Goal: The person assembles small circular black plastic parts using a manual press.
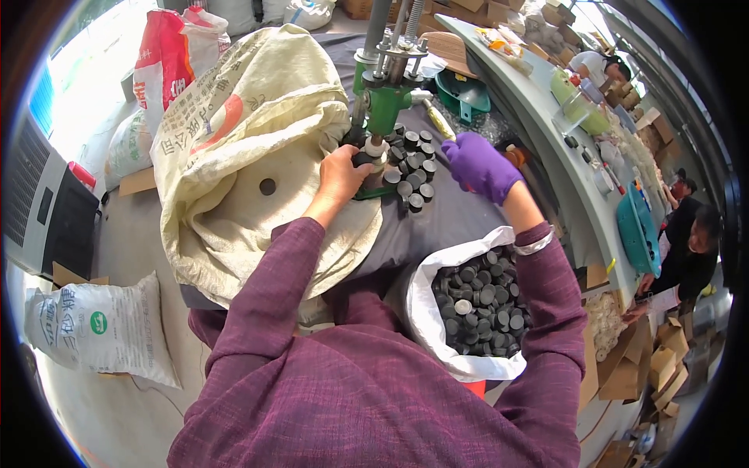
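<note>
A green hand press [384,113] stands at the far middle of the table. My bare left hand [342,178] is at its base, with thumb and fingers closed around a dark round cap [361,159] beside the press's pale plunger tip [375,147]. My right hand [480,168], in a purple glove, is closed on the yellow lever handle [440,122] of the press; its grip hides the handle's end. Several loose black caps [413,167] are heaped just right of the base. One more black cap [268,186] lies on a cream woven sack [234,226] left of my hand.
A white sack [421,312] full of black caps stands near my right forearm. A green scoop [466,95] and a straw hat [448,53] lie behind the lever. To the right runs a long worktable [538,105], with other people beside it. A filled white bag [101,327] sits on the left floor.
</note>
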{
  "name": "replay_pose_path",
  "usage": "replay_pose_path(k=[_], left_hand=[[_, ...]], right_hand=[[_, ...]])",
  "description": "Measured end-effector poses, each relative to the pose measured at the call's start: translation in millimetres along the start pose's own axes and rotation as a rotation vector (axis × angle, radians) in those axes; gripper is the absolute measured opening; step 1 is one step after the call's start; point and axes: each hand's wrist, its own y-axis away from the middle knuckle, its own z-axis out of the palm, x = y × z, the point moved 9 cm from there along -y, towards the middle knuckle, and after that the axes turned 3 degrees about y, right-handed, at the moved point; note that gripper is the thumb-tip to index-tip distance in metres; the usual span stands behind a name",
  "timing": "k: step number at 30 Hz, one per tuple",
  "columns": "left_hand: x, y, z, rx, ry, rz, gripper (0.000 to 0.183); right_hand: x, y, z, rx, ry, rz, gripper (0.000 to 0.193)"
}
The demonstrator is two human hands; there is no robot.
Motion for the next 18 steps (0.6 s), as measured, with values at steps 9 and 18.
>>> replay_pose_path(k=[9, 18], left_hand=[[20.9, -3.5, 8.9, 0.207, -0.155, 0.153, 0.04], [26.3, -14.5, 8.1, 0.094, -0.048, 0.149, 0.059]], right_hand=[[-23.6, -0.9, -32.6, -0.13, 0.157, -0.112, 0.039], [-21.6, 28.2, -5.8, 0.623, 0.48, -0.705, 0.032]])
